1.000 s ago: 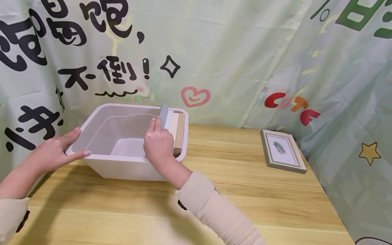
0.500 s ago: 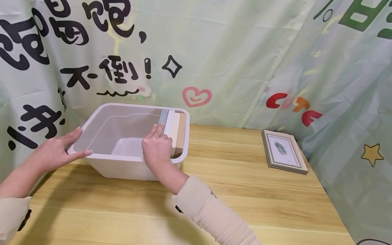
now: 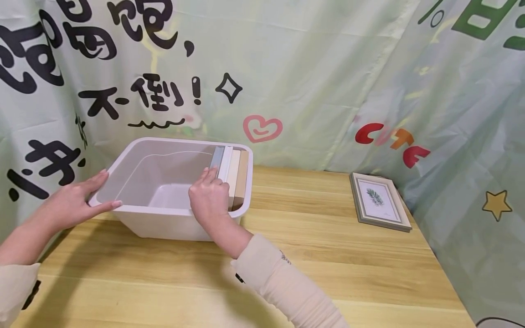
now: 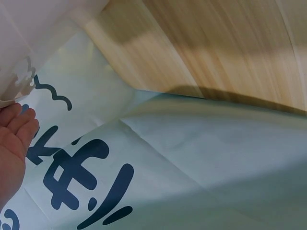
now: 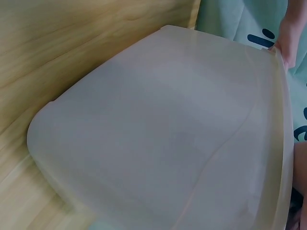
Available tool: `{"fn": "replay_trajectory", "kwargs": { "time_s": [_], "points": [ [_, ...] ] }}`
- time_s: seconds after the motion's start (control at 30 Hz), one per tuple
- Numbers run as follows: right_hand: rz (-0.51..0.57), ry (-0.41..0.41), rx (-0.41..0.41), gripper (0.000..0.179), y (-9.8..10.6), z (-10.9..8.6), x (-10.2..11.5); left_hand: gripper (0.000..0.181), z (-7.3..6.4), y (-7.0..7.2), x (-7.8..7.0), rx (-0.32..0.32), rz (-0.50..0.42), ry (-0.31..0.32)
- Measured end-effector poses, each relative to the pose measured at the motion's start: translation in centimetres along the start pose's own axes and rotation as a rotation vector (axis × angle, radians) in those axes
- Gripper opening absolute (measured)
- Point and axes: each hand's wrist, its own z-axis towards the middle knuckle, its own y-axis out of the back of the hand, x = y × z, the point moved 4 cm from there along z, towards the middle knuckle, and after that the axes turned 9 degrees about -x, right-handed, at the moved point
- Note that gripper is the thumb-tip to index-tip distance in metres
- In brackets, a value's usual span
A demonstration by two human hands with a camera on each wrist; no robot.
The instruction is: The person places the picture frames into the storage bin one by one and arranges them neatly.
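A light grey plastic bin [image 3: 168,224] stands on the wooden table. At its left corner my left hand [image 3: 75,202] grips the rim, thumb over the front edge and fingers along the outer side. Several picture frames stand on edge at the bin's right end: a blue-grey frame [image 3: 217,157], a white one [image 3: 225,163], a beige one [image 3: 234,175] and a tan one [image 3: 241,180]. My right hand [image 3: 210,196] holds the near end of the blue-grey frame, fingers curled at its top edge; the thumb is hidden.
At the table's right side lies a picture frame [image 3: 377,200] with a green leaf print, on top of another grey-edged one. A printed cloth curtain [image 3: 307,91] hangs behind and at both sides of the wooden table [image 3: 311,255].
The blue-grey frame has gone down into the bin, its top now about level with the others. My right hand has lowered slightly with it. The left hand keeps its place on the rim.
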Motion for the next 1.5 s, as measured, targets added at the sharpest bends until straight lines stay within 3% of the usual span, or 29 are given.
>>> {"fn": "replay_trajectory", "kwargs": {
  "time_s": [0.17,0.33,0.53,0.67,0.8,1.07,1.5],
  "points": [
    [0.013,0.004,-0.017,0.025,0.0,-0.1,-0.3,0.089,0.0,0.1,-0.2,-0.006,-0.004,0.000],
    [0.102,-0.017,-0.163,0.026,0.4,-0.8,-0.9,0.089,0.0,0.0,-0.1,-0.004,-0.011,0.009],
    [0.377,-0.009,-0.344,0.022,1.1,-1.4,-2.8,0.090,-0.2,-0.2,0.0,-0.005,-0.005,0.011],
    [0.607,-0.038,-0.421,0.015,1.0,-1.5,-5.1,0.089,-0.1,-0.2,-0.1,-0.017,-0.008,0.007],
    [0.754,-0.101,-0.467,0.015,0.3,-1.7,-7.2,0.089,-0.1,-0.1,0.1,-0.022,-0.005,0.015],
    [0.850,-0.196,-0.446,0.025,-1.4,-2.7,-9.6,0.089,-0.2,-0.3,0.3,0.008,-0.003,0.035],
    [0.823,-0.194,-0.234,0.045,-3.8,-5.5,-12.4,0.090,0.1,-0.2,-0.1,-0.008,0.017,0.015]
  ]
}}
